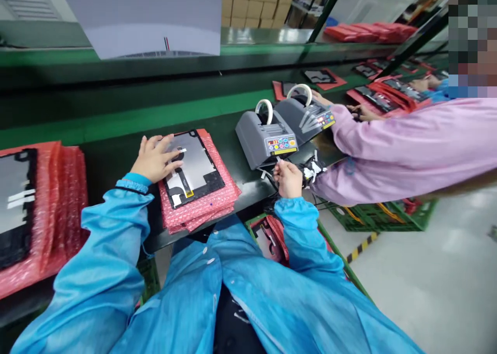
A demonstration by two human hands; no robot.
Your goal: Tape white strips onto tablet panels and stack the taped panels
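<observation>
My left hand (156, 158) lies with spread fingers on the upper left part of a flat silver-and-black screen panel (198, 162). A ribbon cable with a yellow-edged end (186, 187) runs along that panel's lower part. Beneath the panel is a stack of pink bubble-wrap sleeves (227, 194). At the front of the nearer grey tape dispenser (267, 142), my right hand (288, 179) pinches a small piece of pale tape (278, 160) between thumb and fingertips.
Beside it stands a second tape dispenser (305, 113). A co-worker's pink sleeves (404, 142) reach in from the right. Another panel (17, 198) tops a bubble-wrap stack (70, 204) at left. Green crates (388, 217) sit below the bench edge. A white board (147, 17) hangs ahead.
</observation>
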